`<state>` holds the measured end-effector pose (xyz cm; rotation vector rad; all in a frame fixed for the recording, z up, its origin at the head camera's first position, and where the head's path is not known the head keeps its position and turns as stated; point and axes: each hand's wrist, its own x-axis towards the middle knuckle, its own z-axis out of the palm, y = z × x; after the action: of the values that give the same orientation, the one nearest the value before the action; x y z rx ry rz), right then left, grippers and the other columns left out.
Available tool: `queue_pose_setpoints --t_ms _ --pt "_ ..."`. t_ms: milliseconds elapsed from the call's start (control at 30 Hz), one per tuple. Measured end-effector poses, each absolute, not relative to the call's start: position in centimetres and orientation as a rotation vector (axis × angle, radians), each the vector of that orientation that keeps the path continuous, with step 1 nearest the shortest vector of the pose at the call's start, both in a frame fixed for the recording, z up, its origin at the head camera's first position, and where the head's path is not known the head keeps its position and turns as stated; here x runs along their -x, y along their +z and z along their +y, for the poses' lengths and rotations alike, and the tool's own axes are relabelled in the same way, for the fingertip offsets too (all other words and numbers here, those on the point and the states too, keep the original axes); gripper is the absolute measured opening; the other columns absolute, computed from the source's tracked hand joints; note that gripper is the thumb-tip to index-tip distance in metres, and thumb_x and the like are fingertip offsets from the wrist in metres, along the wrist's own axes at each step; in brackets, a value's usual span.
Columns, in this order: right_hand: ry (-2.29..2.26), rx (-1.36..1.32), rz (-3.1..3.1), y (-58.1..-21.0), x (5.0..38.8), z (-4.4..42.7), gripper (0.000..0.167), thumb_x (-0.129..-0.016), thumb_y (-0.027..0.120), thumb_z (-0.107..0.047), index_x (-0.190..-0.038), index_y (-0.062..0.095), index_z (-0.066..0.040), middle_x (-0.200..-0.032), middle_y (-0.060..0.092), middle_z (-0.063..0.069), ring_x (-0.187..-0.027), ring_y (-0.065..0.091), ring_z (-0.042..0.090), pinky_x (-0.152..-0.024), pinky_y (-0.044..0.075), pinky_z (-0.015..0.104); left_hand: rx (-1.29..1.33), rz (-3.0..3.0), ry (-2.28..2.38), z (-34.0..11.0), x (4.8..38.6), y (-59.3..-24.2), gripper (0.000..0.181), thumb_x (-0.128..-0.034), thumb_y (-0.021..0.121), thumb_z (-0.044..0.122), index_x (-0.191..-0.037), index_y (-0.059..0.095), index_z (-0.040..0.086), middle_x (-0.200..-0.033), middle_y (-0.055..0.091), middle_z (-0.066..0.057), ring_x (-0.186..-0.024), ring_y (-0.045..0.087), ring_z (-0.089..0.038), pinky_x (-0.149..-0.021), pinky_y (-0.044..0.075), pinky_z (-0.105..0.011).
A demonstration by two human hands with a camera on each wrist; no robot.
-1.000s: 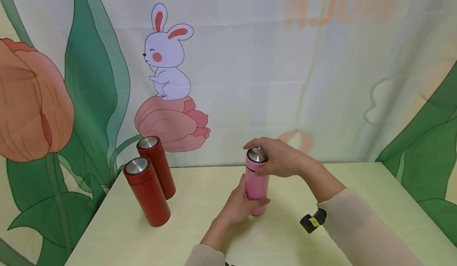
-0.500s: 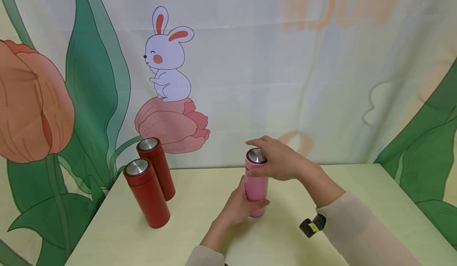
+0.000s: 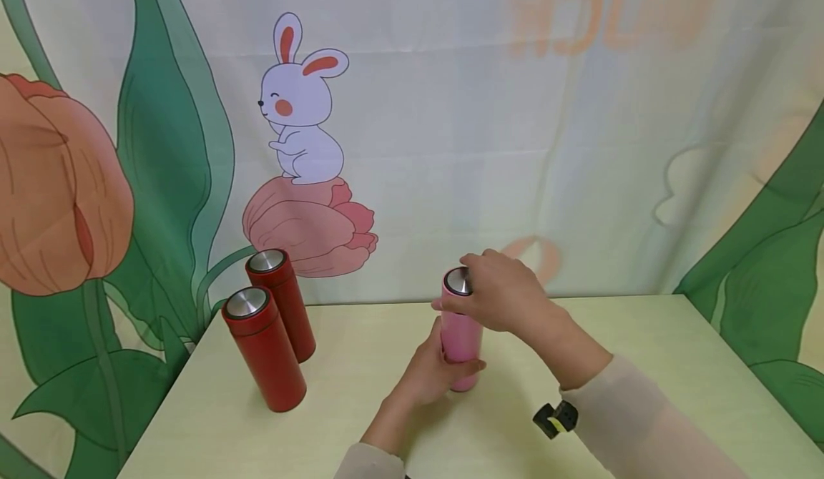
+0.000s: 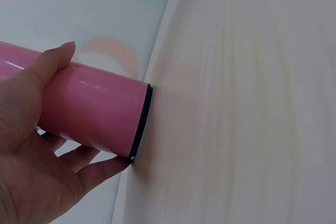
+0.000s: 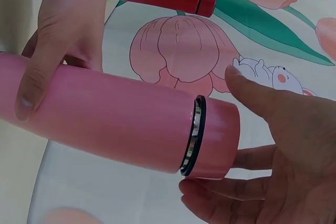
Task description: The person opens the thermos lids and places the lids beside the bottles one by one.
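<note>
Pink thermos flask point(image 3: 460, 339) stands upright on the bench point(image 3: 360, 407), our left hand point(image 3: 430, 370) clamped round its lower body. Our right hand point(image 3: 505, 294) surrounds the lid point(image 5: 218, 140), thumb and fingers apart. Leftward we see a front red thermos point(image 3: 270, 357) and rear red thermos point(image 3: 295, 311).

The left hand point(image 3: 430, 366) is wrapped in a grip, left thumb point(image 4: 50, 62) lying opposite the bent left fingers point(image 4: 105, 171), with the left forearm point(image 3: 388, 422) slanting down behind it. The right hand point(image 3: 505, 289) is raised above the left, right thumb point(image 5: 252, 92) stretched well apart from the gently bent right fingers point(image 5: 247, 188); the right forearm point(image 3: 569, 350) slopes down and outward.
</note>
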<state>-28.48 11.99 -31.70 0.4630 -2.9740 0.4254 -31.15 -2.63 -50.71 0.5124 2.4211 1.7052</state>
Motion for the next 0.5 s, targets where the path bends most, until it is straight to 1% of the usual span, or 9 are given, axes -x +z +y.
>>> queue_pose_setpoints --t_ms 67,133,200,300,500 --pt "0.435 -0.423 -2.970 -31.82 28.40 11.77 0.059 -0.083 0.079 -0.060 -0.108 0.068 -0.007 -0.092 0.067 0.004 -0.085 0.064 0.023 -0.066 0.052 0.036 -0.512 2.418 1.707 -2.63 31.15 -50.77 0.079 -0.0857 0.084 0.043 -0.147 0.036 0.029 -0.122 0.067 -0.001 -0.108 0.066 -0.015 -0.099 0.053 -0.041" --pt "0.444 -0.401 -2.954 -32.02 28.41 11.63 0.052 -0.083 0.081 -0.057 -0.094 0.066 -0.009 -0.083 0.064 0.003 -0.077 0.062 0.022 -0.062 0.049 0.034 -0.507 2.417 1.710 -2.62 31.15 -50.83 0.078 -0.0859 0.084 0.042 -0.146 0.037 0.029 -0.122 0.067 -0.001 -0.108 0.066 -0.015 -0.100 0.053 -0.041" --pt "0.437 -0.400 -2.932 -32.21 28.44 11.58 0.048 -0.084 0.082 -0.053 -0.087 0.063 -0.009 -0.078 0.062 0.003 -0.071 0.060 0.021 -0.059 0.047 0.033 -0.503 2.417 1.712 -2.60 31.13 -50.86 0.076 -0.0856 0.084 0.042 -0.145 0.038 0.028 -0.122 0.067 0.000 -0.109 0.065 -0.015 -0.101 0.052 -0.042" --pt "0.431 -0.418 -2.906 -32.40 28.50 11.58 0.044 -0.084 0.083 -0.047 -0.084 0.063 -0.008 -0.075 0.062 0.003 -0.069 0.059 0.021 -0.058 0.047 0.032 -0.499 2.426 1.708 -2.57 31.12 -50.85 0.075 -0.0854 0.084 0.041 -0.143 0.039 0.027 -0.121 0.067 0.000 -0.109 0.065 -0.015 -0.102 0.051 -0.042" --pt "0.431 -0.451 -2.887 -32.57 28.60 11.63 0.039 -0.084 0.084 -0.040 -0.089 0.065 -0.006 -0.080 0.063 0.005 -0.073 0.060 0.021 -0.063 0.050 0.035 -0.497 2.437 1.693 -2.64 31.32 -50.91 0.080 -0.0846 0.084 0.045 -0.146 0.036 0.027 -0.122 0.066 0.000 -0.111 0.065 -0.015 -0.102 0.051 -0.042"
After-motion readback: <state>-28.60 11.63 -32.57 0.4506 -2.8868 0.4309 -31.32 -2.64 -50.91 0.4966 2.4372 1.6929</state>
